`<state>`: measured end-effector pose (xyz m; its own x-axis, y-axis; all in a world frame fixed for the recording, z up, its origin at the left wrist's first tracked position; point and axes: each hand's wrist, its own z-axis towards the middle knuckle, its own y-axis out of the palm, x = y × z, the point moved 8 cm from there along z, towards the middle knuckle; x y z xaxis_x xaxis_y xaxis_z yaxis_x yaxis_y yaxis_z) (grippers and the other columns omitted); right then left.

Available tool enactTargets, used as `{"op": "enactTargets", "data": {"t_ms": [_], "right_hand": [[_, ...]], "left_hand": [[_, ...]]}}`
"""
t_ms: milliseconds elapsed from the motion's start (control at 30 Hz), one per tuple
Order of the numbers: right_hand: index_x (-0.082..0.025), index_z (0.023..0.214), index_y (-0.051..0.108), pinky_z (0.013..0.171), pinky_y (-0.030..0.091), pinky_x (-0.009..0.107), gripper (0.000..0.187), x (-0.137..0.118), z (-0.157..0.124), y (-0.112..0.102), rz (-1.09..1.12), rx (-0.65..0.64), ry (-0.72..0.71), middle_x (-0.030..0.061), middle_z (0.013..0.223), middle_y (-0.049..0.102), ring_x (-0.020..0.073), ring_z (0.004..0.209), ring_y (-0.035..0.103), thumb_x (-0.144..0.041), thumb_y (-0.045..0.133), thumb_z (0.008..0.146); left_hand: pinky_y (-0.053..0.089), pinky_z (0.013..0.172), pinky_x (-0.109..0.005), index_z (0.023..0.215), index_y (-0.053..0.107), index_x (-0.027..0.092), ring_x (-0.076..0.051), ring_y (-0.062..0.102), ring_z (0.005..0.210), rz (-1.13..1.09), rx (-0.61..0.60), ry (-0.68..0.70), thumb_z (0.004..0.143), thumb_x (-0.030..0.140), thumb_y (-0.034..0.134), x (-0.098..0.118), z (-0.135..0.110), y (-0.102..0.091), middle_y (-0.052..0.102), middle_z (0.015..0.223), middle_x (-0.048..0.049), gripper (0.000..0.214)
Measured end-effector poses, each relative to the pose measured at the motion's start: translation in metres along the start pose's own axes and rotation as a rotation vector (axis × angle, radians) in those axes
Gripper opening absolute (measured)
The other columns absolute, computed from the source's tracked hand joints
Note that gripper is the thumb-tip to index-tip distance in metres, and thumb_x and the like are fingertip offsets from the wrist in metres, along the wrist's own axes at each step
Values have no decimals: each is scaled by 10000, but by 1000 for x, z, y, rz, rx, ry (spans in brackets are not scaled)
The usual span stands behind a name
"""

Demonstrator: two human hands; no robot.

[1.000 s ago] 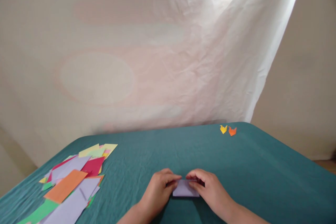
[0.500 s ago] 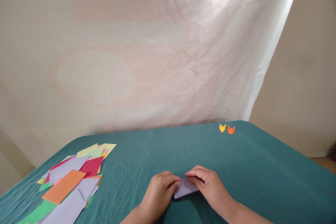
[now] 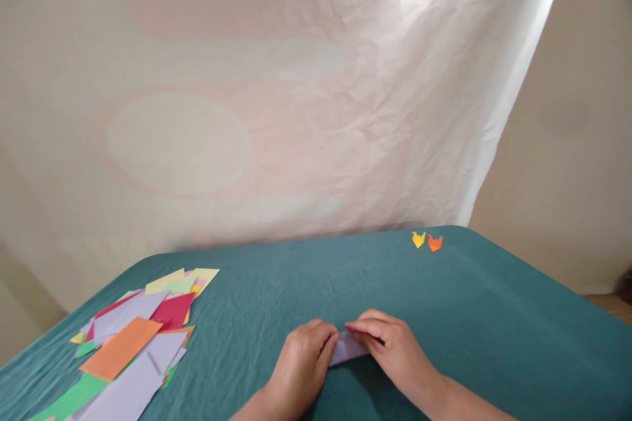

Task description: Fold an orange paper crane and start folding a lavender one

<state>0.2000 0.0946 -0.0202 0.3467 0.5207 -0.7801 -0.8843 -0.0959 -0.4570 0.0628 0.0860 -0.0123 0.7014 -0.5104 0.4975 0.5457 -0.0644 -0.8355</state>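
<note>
A small piece of lilac paper (image 3: 349, 348) is held between my two hands, low in the middle of the head view. My left hand (image 3: 305, 358) pinches its left end, with thumb and fingers pressed together. At the other end, my right hand (image 3: 392, 345) grips the paper between thumb and fingertips. Only a narrow strip of the paper shows, since the fingers cover both ends. Under the paper and the right hand, a shadow falls on the green cloth.
A loose pile of coloured paper sheets (image 3: 121, 348) lies at the left. Near the far right edge sit two small folded paper birds, a yellow bird (image 3: 419, 240) and an orange bird (image 3: 435, 243). A green cloth (image 3: 257, 289) covers the table; a pale sheet (image 3: 296, 145) hangs behind.
Less of the lilac paper's face shows now; it appears as a narrower strip. My left fingers have closed further over its left end. My right hand has shifted slightly.
</note>
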Motion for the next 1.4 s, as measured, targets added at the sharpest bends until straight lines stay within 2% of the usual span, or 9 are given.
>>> {"op": "enactTargets", "data": {"t_ms": [167, 333, 767, 1033, 1200, 1400], "right_hand": [[-249, 924, 752, 700, 507, 234, 224, 6, 1, -2, -17, 42, 23, 18, 822, 710, 152, 757, 659, -156, 558, 860], [-247, 905, 752, 691, 509, 232, 219, 7, 0, -4, -29, 81, 10, 19, 821, 711, 152, 752, 660, -197, 539, 891], [-241, 893, 742, 692, 492, 225, 202, 7, -1, -6, 6, 141, -30, 18, 813, 690, 148, 751, 647, -195, 545, 906], [-233, 877, 730, 699, 471, 232, 200, 9, -1, 1, -58, 83, 4, 8, 815, 692, 149, 757, 639, -146, 550, 880], [-218, 806, 710, 697, 442, 241, 151, 14, 1, 5, -134, 39, 49, -6, 780, 682, 152, 758, 623, -124, 596, 837], [-206, 780, 706, 720, 427, 258, 209, 15, 3, 9, -166, -8, 67, 3, 777, 683, 164, 789, 606, -66, 557, 825]], "left_hand": [[414, 712, -239, 892, 644, 200, -180, 597, 785, 75, -14, 33, 968, 216, 347, 2, 1, 1, 644, 829, -53, 307], [421, 729, -238, 957, 666, 219, -174, 609, 790, 58, -20, 35, 963, 214, 380, -1, 1, 2, 658, 838, -38, 286], [413, 688, -241, 859, 642, 209, -171, 596, 760, 55, 18, 21, 939, 166, 404, 2, -1, 4, 637, 796, -25, 255], [400, 703, -295, 853, 605, 183, -203, 574, 776, 231, 10, 40, 925, 125, 353, 5, -1, 5, 619, 822, -53, 268], [399, 707, -290, 819, 604, 174, -200, 568, 775, 230, -27, 4, 870, 68, 399, -3, 3, 6, 612, 797, -47, 236], [401, 691, -272, 770, 600, 166, -190, 580, 762, 190, -66, -71, 862, 72, 413, -15, 7, 13, 617, 773, -45, 229]]}}
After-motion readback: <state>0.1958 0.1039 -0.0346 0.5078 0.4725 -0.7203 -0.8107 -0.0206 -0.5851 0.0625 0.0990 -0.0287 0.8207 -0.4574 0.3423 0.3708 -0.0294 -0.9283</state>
